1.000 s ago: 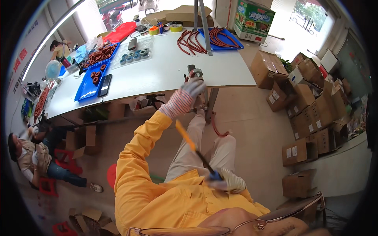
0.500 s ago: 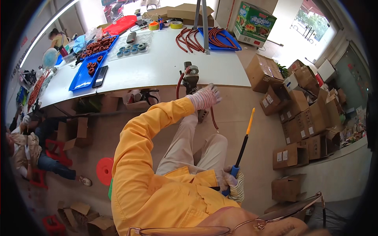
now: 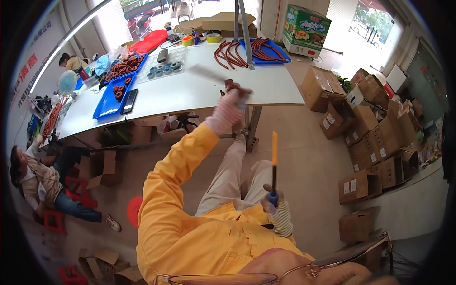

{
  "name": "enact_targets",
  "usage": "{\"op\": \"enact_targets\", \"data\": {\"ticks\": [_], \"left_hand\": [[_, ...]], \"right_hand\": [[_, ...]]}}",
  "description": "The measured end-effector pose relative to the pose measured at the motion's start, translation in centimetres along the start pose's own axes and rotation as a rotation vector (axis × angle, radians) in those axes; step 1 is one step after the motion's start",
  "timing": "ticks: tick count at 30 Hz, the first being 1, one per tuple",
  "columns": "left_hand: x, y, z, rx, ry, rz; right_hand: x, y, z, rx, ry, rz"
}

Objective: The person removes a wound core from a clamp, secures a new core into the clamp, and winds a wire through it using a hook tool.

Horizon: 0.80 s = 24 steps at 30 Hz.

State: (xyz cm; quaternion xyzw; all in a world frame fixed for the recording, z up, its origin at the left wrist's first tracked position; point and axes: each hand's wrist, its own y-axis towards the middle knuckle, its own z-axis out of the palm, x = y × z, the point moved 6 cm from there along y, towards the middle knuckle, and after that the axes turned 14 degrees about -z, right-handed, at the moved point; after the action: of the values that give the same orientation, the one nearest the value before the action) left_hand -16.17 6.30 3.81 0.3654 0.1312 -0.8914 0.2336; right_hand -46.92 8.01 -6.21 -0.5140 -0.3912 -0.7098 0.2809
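Observation:
My left hand (image 3: 227, 113), in a pink-striped glove, is at the table's front edge. It is blurred by motion, with its fingers curled in at the clamp-like fixture (image 3: 230, 84). What they grip I cannot make out. A pale grey streak (image 3: 206, 72) extends left from there over the tabletop. Near my lap my right hand (image 3: 278, 209), in a striped glove, is closed round the blue handle of a thin tool (image 3: 274, 164). The tool has a black shaft and an orange-yellow tip, and points up.
On the white table (image 3: 175, 92) lie a blue tray with brown-red rings (image 3: 110, 99), a phone (image 3: 128, 101), tape rolls (image 3: 164, 70) and dark-red hoses (image 3: 229, 54). Cardboard boxes (image 3: 363, 156) line the right. Another person (image 3: 40, 175) sits at the left beside red stools (image 3: 78, 192).
My left hand has shifted left and slightly up onto the fixture, where a blurred grey streak appears. The hose hanging below is gone from sight. My right hand has raised the tool more upright, moving left.

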Motion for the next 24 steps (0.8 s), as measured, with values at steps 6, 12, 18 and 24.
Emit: {"op": "enact_targets", "data": {"ticks": [6,12,18,24], "left_hand": [[-13.0,2.2,-2.8,-0.26,0.58,0.53],[-13.9,13.4,-4.6,-0.174,0.37,0.057],[-8.3,20.2,-6.9,-0.276,0.472,-0.328],[-5.6,20.8,-10.1,-0.266,0.427,-0.401]], "right_hand": [[-2.2,7.3,1.1,-0.123,-0.121,0.21],[-2.9,14.0,-0.1,0.18,-0.07,0.428],[-3.4,20.7,0.3,0.323,-0.08,0.49],[-4.3,23.0,3.7,0.299,0.316,0.6]]}}
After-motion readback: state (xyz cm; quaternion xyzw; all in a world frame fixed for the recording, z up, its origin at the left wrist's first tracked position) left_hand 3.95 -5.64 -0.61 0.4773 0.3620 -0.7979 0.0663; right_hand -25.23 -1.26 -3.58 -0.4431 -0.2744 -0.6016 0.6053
